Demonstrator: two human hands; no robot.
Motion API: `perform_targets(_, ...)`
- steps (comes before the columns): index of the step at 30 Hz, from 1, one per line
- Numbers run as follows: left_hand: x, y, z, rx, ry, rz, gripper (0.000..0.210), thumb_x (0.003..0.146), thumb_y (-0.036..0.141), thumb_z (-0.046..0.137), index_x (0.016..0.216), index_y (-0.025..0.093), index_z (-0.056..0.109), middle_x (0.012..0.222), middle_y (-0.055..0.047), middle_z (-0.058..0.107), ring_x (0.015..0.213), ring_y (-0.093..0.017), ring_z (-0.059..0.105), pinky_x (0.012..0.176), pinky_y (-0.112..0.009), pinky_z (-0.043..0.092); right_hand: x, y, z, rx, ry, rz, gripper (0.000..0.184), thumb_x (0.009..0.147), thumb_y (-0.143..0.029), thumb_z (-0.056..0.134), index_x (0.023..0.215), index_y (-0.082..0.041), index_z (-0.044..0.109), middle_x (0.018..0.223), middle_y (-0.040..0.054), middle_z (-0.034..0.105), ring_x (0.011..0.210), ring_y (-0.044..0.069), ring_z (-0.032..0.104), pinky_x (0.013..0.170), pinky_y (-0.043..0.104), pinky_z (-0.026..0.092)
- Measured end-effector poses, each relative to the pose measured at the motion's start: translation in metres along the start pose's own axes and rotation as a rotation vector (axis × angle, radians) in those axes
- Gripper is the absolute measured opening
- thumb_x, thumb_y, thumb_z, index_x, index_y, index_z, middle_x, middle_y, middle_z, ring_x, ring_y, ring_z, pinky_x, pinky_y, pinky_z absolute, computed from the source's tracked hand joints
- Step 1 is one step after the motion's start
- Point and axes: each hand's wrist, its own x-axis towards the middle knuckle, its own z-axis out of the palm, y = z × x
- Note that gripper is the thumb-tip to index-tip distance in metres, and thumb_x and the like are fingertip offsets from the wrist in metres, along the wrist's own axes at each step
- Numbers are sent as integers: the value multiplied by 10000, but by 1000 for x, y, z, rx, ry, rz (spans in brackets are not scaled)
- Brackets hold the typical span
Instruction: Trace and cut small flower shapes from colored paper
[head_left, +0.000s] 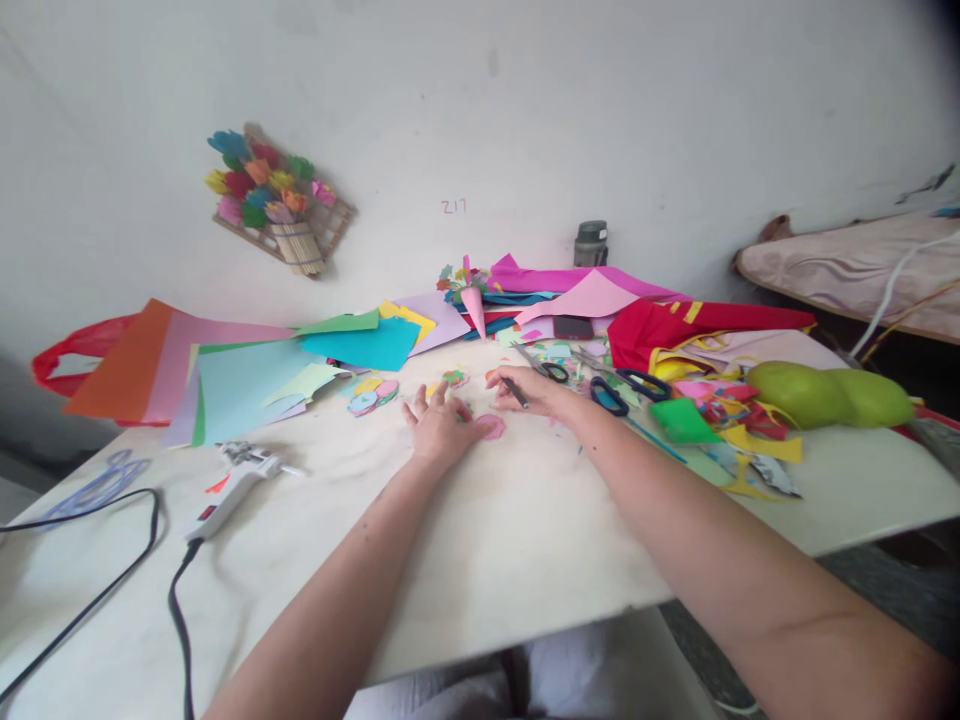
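My left hand [442,428] rests on the white table with its fingers spread, the thumb at the edge of a small round pink paper piece [492,428]. In my right hand [541,392] is a dark pen [515,391], pinched between the fingers just above and right of that piece. A pile of pastel paper cut-outs [373,396] lies to the left of my left hand. More small cut-outs [454,378] sit just beyond its fingertips. Dark-handled scissors [609,396] lie beyond my right forearm.
A glue gun [232,497] with its cord lies at left. Coloured paper sheets [247,378] spread along the back left. A pink paper cone with flowers [472,305] stands at the back. Paper scraps [724,405] and a green cushion-like object [825,394] are at right.
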Motion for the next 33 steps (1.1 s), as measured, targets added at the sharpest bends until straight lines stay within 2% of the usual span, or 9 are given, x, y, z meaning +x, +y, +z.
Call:
perform_targets(5,-1,0,-2,-18,-12,4,354,651,618,546,697,278,634,1391,22,368,1333,-313,131,1029,-595,19,-7,-18,0,55,-126,63,337,582,-162,652,893,-147,526,622,-45,521,557,85,512,534,209,406)
perform_targets(10,1,-7,-7,-45,-8,1,297,756,527,474,737,282,642,1391,39,366,1331,-298,148,1035,-588,55,-11,-29,-2,8,-161,106,364,590,-89,633,928,-148,509,654,-39,550,555,79,534,523,196,419)
perform_targets(16,1,-11,-14,-26,-47,-36,283,710,529,520,725,277,648,1393,34,363,1333,-308,128,1041,-574,34,-11,-32,-4,-53,-230,101,438,572,-119,669,969,-160,490,734,-22,578,588,82,549,522,191,431)
perform_targets(22,-2,-8,-16,-5,-57,-2,236,655,494,591,740,284,656,1406,37,340,1336,-327,96,1039,-573,28,-11,-30,-3,-136,-242,65,434,581,-156,671,973,-170,488,763,-18,570,587,77,523,499,185,407)
perform_targets(33,1,-13,-20,26,-153,51,230,639,454,609,809,304,649,1434,36,288,1343,-333,54,1020,-602,26,-11,-31,-5,-160,-270,60,421,607,-166,647,993,-167,478,786,-6,568,625,88,524,523,194,418)
